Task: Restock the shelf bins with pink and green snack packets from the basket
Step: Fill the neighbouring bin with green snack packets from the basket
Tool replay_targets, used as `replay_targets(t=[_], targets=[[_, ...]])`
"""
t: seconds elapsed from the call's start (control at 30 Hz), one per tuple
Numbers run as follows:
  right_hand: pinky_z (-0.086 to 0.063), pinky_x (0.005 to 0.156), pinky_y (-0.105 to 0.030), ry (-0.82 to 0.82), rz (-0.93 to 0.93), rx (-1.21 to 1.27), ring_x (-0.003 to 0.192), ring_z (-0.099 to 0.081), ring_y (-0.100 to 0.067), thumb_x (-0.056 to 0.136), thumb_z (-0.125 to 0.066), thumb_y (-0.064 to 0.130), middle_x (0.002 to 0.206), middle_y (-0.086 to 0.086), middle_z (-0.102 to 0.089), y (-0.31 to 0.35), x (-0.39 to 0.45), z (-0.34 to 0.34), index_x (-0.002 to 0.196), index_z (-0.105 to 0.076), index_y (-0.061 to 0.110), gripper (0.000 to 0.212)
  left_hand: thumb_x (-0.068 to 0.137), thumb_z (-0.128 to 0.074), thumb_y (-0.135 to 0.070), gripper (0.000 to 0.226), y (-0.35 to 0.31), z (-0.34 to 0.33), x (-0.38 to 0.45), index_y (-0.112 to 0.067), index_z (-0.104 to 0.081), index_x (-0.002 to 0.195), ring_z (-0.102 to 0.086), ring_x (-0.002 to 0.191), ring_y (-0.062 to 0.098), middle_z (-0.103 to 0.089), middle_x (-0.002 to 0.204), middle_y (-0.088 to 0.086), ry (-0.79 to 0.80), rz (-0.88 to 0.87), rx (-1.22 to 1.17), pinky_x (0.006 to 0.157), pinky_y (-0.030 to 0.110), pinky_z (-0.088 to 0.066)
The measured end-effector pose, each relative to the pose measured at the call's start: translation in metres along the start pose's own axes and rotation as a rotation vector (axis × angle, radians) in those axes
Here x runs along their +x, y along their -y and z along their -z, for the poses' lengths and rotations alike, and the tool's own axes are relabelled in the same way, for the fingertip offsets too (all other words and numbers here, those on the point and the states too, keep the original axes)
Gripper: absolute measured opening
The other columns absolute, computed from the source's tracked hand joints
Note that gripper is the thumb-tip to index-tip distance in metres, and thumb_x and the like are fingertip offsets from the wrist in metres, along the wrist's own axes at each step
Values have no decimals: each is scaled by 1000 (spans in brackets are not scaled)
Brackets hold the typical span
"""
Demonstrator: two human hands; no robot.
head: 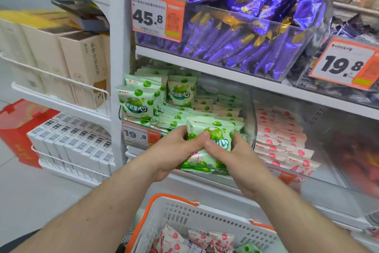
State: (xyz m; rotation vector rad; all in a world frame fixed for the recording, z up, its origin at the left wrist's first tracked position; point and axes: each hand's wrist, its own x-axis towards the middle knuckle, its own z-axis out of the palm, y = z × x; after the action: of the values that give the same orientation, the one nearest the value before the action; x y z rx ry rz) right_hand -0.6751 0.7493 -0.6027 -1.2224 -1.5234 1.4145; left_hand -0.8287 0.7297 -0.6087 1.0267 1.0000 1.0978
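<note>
Both hands grip a small stack of green snack packets (211, 129) in front of the clear bin (253, 113) of green packets (184, 113) on the lower shelf. My left hand (176, 150) holds the stack from the left, thumb on its face. My right hand (229, 156) holds it from the right, thumb beside the left one. To the right, a second clear bin holds pink snack packets (283, 142). The white basket (184, 213) with orange handles sits at the bottom, with pink packets (221, 242) and a green one (248, 249) inside.
Purple sweet bags (246, 17) fill the bin on the shelf above, with a 45.8 price tag (155, 17). A 19.8 tag (139, 135) fronts the green bin. White and beige boxes (67, 140) stand on racks to the left.
</note>
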Motion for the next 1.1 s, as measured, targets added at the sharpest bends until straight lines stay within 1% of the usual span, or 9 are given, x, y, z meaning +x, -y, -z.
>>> replay_targets(t=[0.07, 0.17, 0.27, 0.4, 0.6, 0.8, 0.9, 1.0, 1.1], targets=[[-50, 101, -41, 42, -10, 56, 107, -68, -17, 49, -94, 46, 114, -1, -72, 9, 9, 0, 132, -49, 9, 102, 86, -62, -38, 19, -6, 4, 2, -32, -50, 99, -62, 67, -16, -64, 85, -17, -44, -6, 4, 62, 6, -49], [-57, 84, -34, 71, 28, 109, 92, -72, -19, 59, -84, 16, 100, -4, -76, 19, 25, -3, 115, -61, 9, 61, 63, -70, -68, 85, -16, 13, 2, -15, -54, 127, -70, 98, 15, -71, 112, 1, -133, -7, 44, 87, 38, -57], [-57, 77, -32, -67, 106, 51, 87, -73, -18, 69, -84, 7, 97, -4, -76, 27, 54, -10, 111, -63, 8, 48, 77, -59, -69, 58, -22, 22, 6, -23, -59, 113, -65, 97, 15, -66, 109, -3, -368, -48, 90, 85, 42, -57], [-55, 85, -33, -218, 201, -139, 91, -70, -12, 64, -91, 23, 100, 5, -72, 28, 98, -25, 110, -59, 18, 57, 94, -51, -45, 19, -18, 39, 16, -26, -55, 90, -63, 96, 19, -63, 97, -6, -641, -146, 224, 80, 39, -48], [-50, 95, -36, -276, 253, -292, 103, -62, -16, 57, -90, 41, 113, 4, -64, 17, 132, -54, 125, -48, 20, 83, 93, -56, -26, 6, -11, 44, 25, -26, -62, 94, -61, 87, 7, -64, 90, -11, -617, -264, 327, 73, 24, -43], [-45, 98, -40, -270, 222, -805, 118, -54, -30, 66, -78, 58, 125, -8, -57, 20, 141, -59, 126, -53, 22, 74, 90, -59, -25, 13, -4, 45, 37, -27, -58, 103, -57, 90, 15, -58, 96, 0, -591, -291, 465, 85, 34, -50], [-51, 81, -29, -196, 182, -668, 95, -64, -15, 62, -82, 52, 101, 5, -70, 26, 137, -52, 110, -67, 24, 58, 85, -57, -35, 41, -3, 43, 37, -20, -55, 123, -56, 96, 16, -56, 102, -1, -578, -281, 562, 92, 39, -49], [-59, 80, -45, -168, 58, -441, 83, -71, -20, 49, -78, 51, 85, 4, -75, 26, 136, -47, 93, -72, 21, 54, 89, -57, -34, 56, -4, 43, 36, -19, -43, 142, -54, 108, 18, -50, 119, 1, -568, -245, 605, 101, 41, -45], [-57, 81, -41, -138, 111, -581, 84, -70, -21, 69, -78, 48, 86, 1, -75, 28, 135, -49, 92, -74, 19, 37, 91, -56, -33, 56, -5, 42, 36, -18, -39, 143, -52, 108, 19, -48, 120, 1, -600, -233, 683, 98, 40, -45]])
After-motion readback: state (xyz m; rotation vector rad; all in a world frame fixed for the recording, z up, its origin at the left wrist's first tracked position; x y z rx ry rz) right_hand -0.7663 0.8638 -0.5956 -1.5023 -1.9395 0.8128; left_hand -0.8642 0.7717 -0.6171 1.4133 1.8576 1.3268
